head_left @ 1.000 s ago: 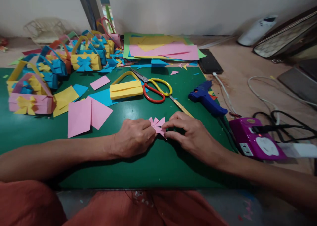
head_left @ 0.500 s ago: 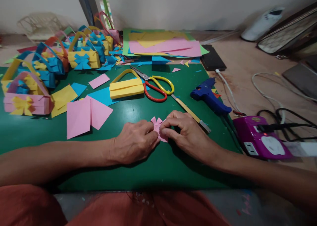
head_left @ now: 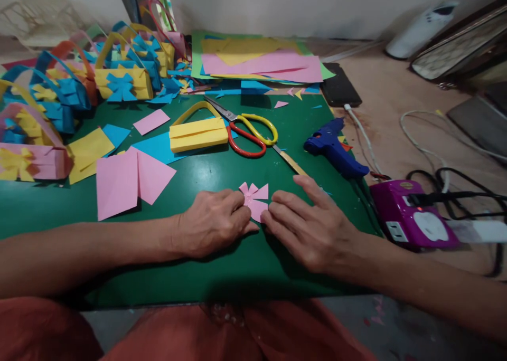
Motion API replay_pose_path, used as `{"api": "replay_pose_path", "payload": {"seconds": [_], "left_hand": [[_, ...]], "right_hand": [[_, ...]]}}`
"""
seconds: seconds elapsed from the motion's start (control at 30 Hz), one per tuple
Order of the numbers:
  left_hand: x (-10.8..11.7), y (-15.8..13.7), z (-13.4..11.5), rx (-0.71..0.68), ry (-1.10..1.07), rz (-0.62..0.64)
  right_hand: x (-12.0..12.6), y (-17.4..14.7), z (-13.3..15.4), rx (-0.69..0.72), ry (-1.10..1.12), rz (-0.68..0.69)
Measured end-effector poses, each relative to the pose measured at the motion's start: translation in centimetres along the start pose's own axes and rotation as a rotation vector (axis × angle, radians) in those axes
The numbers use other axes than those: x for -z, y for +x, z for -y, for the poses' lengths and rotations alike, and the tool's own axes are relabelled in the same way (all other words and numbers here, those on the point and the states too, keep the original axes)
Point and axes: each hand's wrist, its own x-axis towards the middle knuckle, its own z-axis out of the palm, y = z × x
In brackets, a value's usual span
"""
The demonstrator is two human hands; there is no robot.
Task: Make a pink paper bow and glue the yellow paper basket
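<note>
A small pink paper flower (head_left: pixel 256 202) with cut petals lies on the green board (head_left: pixel 178 276) in front of me. My left hand (head_left: pixel 216 221) is closed, its thumb and fingers on the flower's left side. Across from it, my right hand (head_left: pixel 307 221) is open, fingers stretched out and thumb raised, the fingertips at or just beside the right petal. Whether they touch it I cannot tell. Beyond the hands are a yellow paper bag (head_left: pixel 198 135) with a handle, scissors (head_left: pixel 253 134) with red and yellow grips, and a cutter knife (head_left: pixel 291 161) partly behind my right thumb.
Several finished paper bags (head_left: pixel 122 84) stand at the back left. Pink paper pieces (head_left: pixel 118 184) lie left. A stack of coloured sheets (head_left: pixel 261 65) and a phone (head_left: pixel 341 85) are at the back. A blue glue gun (head_left: pixel 335 147) and a purple power box (head_left: pixel 412 213) with cables are right.
My right hand has let go of the flower's middle and moved slightly right, its fingers spreading out. More of the petals now show. My left hand stays on the flower.
</note>
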Motion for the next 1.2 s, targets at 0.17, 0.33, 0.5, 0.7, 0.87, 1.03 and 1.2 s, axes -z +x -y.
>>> {"api": "replay_pose_path", "payload": {"seconds": [0.17, 0.33, 0.5, 0.7, 0.87, 1.03, 1.2], "left_hand": [[0.1, 0.3, 0.0, -0.017, 0.034, 0.01], [0.3, 0.7, 0.0, -0.045, 0.05, 0.036], [0.1, 0.9, 0.0, 0.035, -0.033, -0.027], [-0.3, 1.1, -0.5, 0.294, -0.333, -0.044], [-0.4, 1.1, -0.7, 0.387, -0.422, -0.044], [-0.1, 1.0, -0.8, 0.346, -0.372, -0.018], [0.6, 0.3, -1.0, 0.218, -0.242, 0.008]], "right_hand": [[-0.2, -0.1, 0.6, 0.01, -0.054, -0.003], [-0.9, 0.0, 0.0, -0.04, -0.003, -0.059], [-0.9, 0.5, -0.7, -0.326, 0.389, -0.085], [-1.1, 0.9, -0.5, -0.72, 0.805, -0.106], [-1.8, 1.2, 0.0, -0.8, 0.867, -0.107], [-1.8, 1.7, 0.1, -0.833, 0.884, -0.101], [-1.6, 1.9, 0.1, -0.825, 0.853, 0.018]]}}
